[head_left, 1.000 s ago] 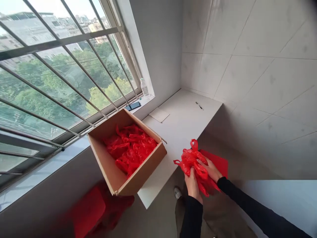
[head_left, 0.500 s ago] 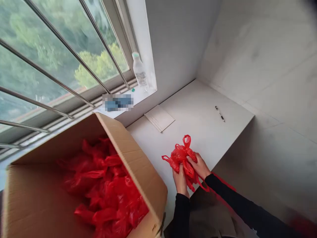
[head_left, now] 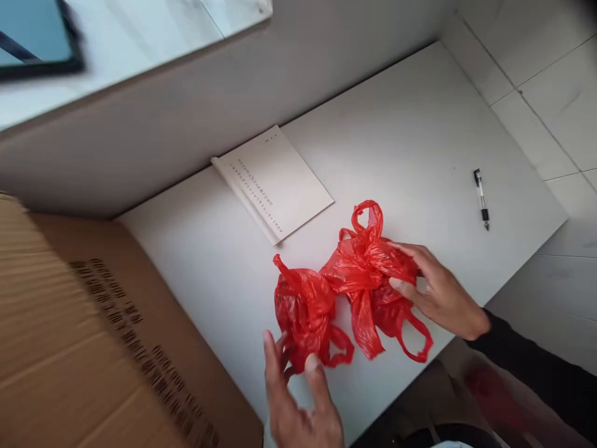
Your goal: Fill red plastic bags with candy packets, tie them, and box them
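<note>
Two crumpled red plastic bags lie side by side on the white table. Beside the left red bag [head_left: 305, 308] is my left hand [head_left: 303, 404], its fingers spread and the thumb raised near the bag's lower edge. My right hand [head_left: 438, 289] is at the right red bag [head_left: 368, 264], thumb and fingers set around its right side. Loops of the bags' handles stick out at the top and lower right. Where the two bags meet, I cannot tell whether they are joined.
A cardboard box [head_left: 93, 348] with printed lettering stands at the left. Against the wall lies a printed paper booklet [head_left: 280, 186]. A pen [head_left: 482, 199] rests on the right of the white table [head_left: 396, 143]. On the sill [head_left: 153, 37] is a dark-edged flat object [head_left: 35, 37].
My view has moved closer to the table. The red bundle between my hands now lies as two clumps; my left hand has opened and moved apart from my right.
</note>
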The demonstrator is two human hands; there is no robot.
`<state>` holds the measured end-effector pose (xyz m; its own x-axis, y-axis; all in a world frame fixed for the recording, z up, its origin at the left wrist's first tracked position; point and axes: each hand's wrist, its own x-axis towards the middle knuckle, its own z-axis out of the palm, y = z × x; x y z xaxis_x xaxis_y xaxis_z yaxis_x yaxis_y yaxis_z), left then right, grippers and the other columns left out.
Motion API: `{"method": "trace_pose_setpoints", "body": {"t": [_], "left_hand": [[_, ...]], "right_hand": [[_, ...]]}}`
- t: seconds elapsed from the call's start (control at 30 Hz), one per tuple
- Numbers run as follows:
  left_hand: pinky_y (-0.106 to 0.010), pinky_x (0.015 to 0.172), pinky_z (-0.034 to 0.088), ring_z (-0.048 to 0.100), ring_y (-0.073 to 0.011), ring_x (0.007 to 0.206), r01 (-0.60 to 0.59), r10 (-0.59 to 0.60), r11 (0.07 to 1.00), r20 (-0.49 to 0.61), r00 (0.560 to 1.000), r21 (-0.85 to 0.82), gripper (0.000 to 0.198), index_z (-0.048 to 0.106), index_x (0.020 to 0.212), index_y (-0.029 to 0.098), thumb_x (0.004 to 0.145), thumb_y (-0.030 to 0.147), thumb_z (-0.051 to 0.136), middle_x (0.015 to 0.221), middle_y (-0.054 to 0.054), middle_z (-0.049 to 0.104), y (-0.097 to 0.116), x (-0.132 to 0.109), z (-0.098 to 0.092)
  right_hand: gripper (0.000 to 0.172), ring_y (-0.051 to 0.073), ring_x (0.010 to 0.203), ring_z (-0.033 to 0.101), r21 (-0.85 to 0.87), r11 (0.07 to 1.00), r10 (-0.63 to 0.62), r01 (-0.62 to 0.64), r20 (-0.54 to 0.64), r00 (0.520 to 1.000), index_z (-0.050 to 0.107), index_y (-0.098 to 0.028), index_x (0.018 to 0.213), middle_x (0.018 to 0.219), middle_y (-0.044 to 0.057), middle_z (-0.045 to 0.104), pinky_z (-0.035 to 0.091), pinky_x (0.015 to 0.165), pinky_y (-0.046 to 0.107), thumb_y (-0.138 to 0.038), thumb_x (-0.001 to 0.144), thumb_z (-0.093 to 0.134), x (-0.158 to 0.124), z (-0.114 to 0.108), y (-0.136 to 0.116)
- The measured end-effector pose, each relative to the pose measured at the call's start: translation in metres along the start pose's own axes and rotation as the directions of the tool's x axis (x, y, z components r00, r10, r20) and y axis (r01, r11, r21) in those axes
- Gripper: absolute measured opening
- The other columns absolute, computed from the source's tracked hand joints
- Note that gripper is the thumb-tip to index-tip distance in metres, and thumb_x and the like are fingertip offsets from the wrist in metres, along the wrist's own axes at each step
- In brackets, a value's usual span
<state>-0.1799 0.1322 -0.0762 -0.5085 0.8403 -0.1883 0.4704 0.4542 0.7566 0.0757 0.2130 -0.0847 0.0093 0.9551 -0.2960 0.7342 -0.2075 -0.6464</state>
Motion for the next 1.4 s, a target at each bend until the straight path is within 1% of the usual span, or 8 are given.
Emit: {"method": "trace_pose_setpoints", "body": {"t": [0.17,0.37,0.6,0.77,0.97,1.1,1.2,1.4], "left_hand": [[-0.049,0.102,0.051,0.063,-0.0307,0.116,-0.261,0.283,0.952,-0.139,0.949,0.157,0.047,0.065,0.138,0.031,0.091,0.032,0.069,0.131,-0.010,0.066,-0.026,0.003,0.025],[-0.037,0.090,0.058,0.065,-0.0248,0.115,-0.318,0.318,0.948,-0.094,0.943,0.016,0.038,0.063,0.136,0.027,0.099,0.032,0.059,0.126,-0.009,0.066,-0.033,-0.051,0.045],[-0.050,0.109,0.047,0.052,-0.0291,0.135,-0.485,0.508,0.854,-0.103,0.855,0.187,0.044,0.055,0.146,0.027,0.102,0.027,0.052,0.142,-0.013,0.055,-0.045,-0.103,0.076],[-0.063,0.110,0.040,0.046,-0.0377,0.141,-0.532,0.573,0.793,-0.068,0.817,0.298,0.045,0.058,0.145,0.025,0.101,0.022,0.051,0.150,-0.018,0.051,-0.054,-0.104,0.101],[-0.052,0.104,0.050,0.057,-0.0302,0.130,-0.609,0.642,0.756,-0.097,0.760,0.238,0.049,0.051,0.149,0.027,0.101,0.019,0.050,0.139,-0.015,0.059,-0.062,-0.112,0.091],[-0.043,0.098,0.054,0.063,-0.0253,0.115,-0.614,0.640,0.769,-0.210,0.740,0.179,0.044,0.053,0.146,0.025,0.103,0.018,0.045,0.122,-0.013,0.064,-0.051,-0.095,0.066],[-0.045,0.100,0.051,0.060,-0.0272,0.116,-0.618,0.646,0.764,-0.226,0.729,0.186,0.039,0.061,0.137,0.021,0.103,0.018,0.044,0.122,-0.014,0.065,-0.033,-0.064,0.052],[-0.053,0.113,0.039,0.053,-0.0326,0.129,-0.674,0.676,0.700,0.084,0.732,0.235,0.037,0.073,0.119,0.026,0.090,0.011,0.057,0.128,-0.008,0.069,0.005,0.002,0.052]], "right_hand": [[0.044,0.027,0.106,0.067,-0.145,0.985,-0.110,0.090,-0.137,0.984,0.062,-0.029,0.131,0.122,0.005,0.069,0.056,0.087,0.044,-0.058,0.098,0.054,0.018,-0.009,0.029],[0.055,0.024,0.089,0.067,-0.178,0.958,-0.261,0.226,-0.211,0.942,0.060,-0.026,0.135,0.120,0.008,0.068,0.055,0.070,0.038,-0.064,0.094,0.057,0.004,-0.023,0.061],[0.033,0.027,0.112,0.060,-0.123,0.759,-0.651,0.640,-0.172,0.739,0.060,-0.025,0.129,0.118,0.010,0.062,0.054,0.099,0.043,-0.040,0.099,0.057,-0.071,0.007,0.071],[0.033,0.033,0.105,0.059,-0.272,0.753,-0.649,0.599,-0.155,0.745,0.069,-0.021,0.124,0.114,0.015,0.061,0.055,0.095,0.051,-0.025,0.093,0.057,-0.048,0.039,0.096],[0.039,0.034,0.110,0.056,-0.248,0.828,-0.561,0.503,-0.352,0.749,0.070,-0.018,0.124,0.122,0.017,0.057,0.053,0.097,0.054,-0.014,0.090,0.051,-0.024,0.023,0.111],[0.033,0.031,0.115,0.054,-0.208,0.840,-0.534,0.501,-0.484,0.693,0.067,-0.017,0.124,0.123,0.015,0.056,0.047,0.106,0.052,-0.019,0.096,0.050,-0.064,0.017,0.093],[0.026,0.024,0.110,0.059,-0.108,0.779,-0.606,0.617,-0.382,0.698,0.065,-0.020,0.121,0.115,0.010,0.064,0.051,0.102,0.040,-0.025,0.101,0.049,-0.090,0.030,0.064],[0.038,0.031,0.117,0.063,-0.041,0.825,-0.564,0.564,-0.132,0.815,0.059,-0.015,0.135,0.125,0.015,0.067,0.054,0.098,0.048,-0.034,0.103,0.050,-0.066,0.069,0.016]]}}
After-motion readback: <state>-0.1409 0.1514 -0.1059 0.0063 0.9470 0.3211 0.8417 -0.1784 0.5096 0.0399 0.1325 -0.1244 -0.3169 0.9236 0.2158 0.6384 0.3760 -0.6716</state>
